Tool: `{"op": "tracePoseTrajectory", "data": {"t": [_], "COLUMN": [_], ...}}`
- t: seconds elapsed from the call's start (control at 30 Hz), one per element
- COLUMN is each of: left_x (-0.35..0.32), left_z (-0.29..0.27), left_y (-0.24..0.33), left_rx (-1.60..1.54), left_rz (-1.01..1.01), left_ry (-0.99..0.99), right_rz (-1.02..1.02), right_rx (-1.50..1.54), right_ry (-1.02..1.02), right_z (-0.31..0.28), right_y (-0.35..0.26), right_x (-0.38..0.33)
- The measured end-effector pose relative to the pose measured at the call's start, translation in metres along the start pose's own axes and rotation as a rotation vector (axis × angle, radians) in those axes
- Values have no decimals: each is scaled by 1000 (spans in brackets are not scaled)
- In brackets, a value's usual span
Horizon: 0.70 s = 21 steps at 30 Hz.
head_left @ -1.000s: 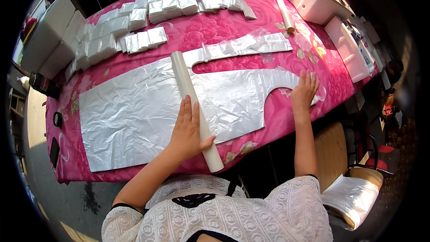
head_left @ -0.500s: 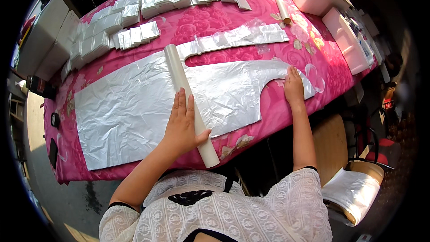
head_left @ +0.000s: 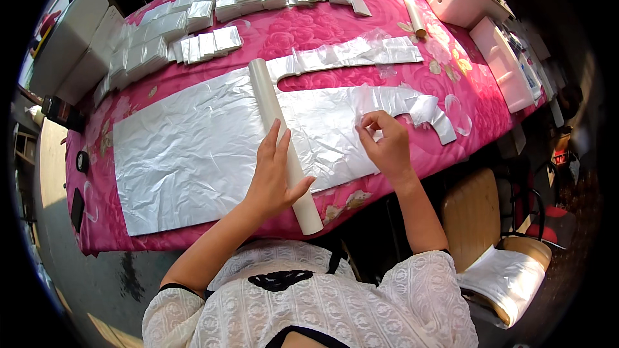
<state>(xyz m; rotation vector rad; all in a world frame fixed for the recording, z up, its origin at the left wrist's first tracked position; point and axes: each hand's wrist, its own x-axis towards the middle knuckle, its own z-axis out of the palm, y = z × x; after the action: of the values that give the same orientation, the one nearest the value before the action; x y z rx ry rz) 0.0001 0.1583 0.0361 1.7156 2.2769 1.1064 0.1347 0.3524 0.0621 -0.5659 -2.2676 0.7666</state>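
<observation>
A table under a pink flowered cloth fills the view. Its near edge runs just below both hands, with a wooden chair below the right wrist. Rows of folded silver packets lie far beyond the left hand. The left hand rests flat and open on a white roll. A thin, shiny, crinkled silver sheet spreads under it. The right hand pinches the sheet's cut right part.

Pink quilted table — plastic sheets
</observation>
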Motion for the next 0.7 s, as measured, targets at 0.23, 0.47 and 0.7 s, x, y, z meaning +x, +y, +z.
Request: {"op": "tracePoseTrajectory", "data": {"t": [0.23, 0.47, 0.7], "left_x": [-17, -92, -110], "left_z": [-58, -174, -215], "left_y": [-28, -138, -169], "left_rx": [-1100, -867, -375], "left_rz": [-829, -1064, -1000], "left_ry": [-252, -51, -217], "right_rz": [-416, 141, 422], "right_rx": [457, -234, -76], "right_ry": [-515, -413, -712], "right_z": [64, 29, 43], "right_y": [-102, -102, -83], "right_x": [-56, -85, -107]}}
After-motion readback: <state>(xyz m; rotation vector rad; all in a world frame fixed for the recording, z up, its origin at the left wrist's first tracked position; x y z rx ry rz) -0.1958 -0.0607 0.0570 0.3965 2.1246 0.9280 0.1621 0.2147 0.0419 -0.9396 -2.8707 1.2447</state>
